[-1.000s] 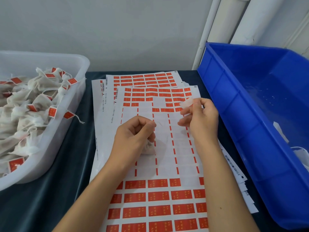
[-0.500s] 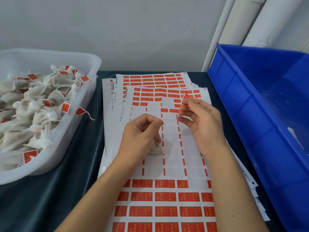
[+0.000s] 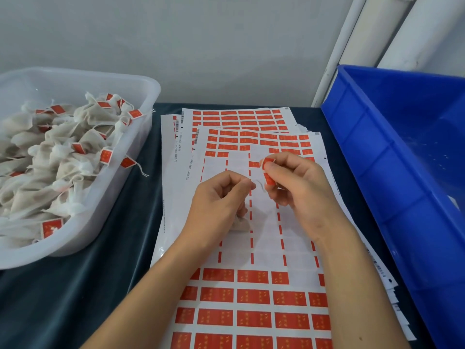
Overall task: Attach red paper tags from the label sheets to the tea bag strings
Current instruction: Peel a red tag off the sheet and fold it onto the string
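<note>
Head view: right hand (image 3: 299,190) pinches a red tag (image 3: 268,172); left hand (image 3: 221,197) grips tea bag (image 3: 240,224) and string (image 3: 260,184). Misaligned folding could miss the string, sticking the tag to fingers.

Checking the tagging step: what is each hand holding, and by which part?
Right hand pinches a red tag by its edges at the fingertips. Left hand holds a tea bag in the palm and its string between fingertips.

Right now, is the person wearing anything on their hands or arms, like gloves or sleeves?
No. The left hand and right hand are bare, with no gloves, rings or watch showing. Both forearms are uncovered as far as the picture reaches, so no sleeves appear. The nails look short and plain.
</note>
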The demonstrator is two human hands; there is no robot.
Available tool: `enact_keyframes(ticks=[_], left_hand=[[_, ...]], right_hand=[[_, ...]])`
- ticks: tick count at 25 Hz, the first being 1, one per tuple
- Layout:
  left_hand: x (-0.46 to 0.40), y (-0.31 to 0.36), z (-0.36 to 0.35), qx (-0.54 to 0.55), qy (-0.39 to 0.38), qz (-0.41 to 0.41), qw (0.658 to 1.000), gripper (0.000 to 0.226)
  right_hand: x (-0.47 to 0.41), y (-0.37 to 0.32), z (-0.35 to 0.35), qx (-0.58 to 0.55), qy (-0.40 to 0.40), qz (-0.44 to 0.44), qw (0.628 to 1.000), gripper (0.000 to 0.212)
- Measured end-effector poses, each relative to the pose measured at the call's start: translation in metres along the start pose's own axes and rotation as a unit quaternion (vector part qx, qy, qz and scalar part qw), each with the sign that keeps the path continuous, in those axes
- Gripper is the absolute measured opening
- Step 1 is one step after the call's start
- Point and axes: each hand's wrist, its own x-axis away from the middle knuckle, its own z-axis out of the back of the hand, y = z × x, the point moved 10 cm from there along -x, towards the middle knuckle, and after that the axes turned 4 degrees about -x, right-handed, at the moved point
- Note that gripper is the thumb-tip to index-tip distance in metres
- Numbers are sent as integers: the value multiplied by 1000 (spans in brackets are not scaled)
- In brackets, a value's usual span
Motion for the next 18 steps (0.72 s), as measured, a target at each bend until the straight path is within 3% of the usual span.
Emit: enact_keyframes(ticks=[7,18], left_hand=[[0,2,0,5,1,-3,1000,22],[1,3,0,-2,5,-7,1000,24]], right_hand=[[-2,10,-7,34,-8,-34,999,11],[-3,11,-8,61,-21,-18,998,10]])
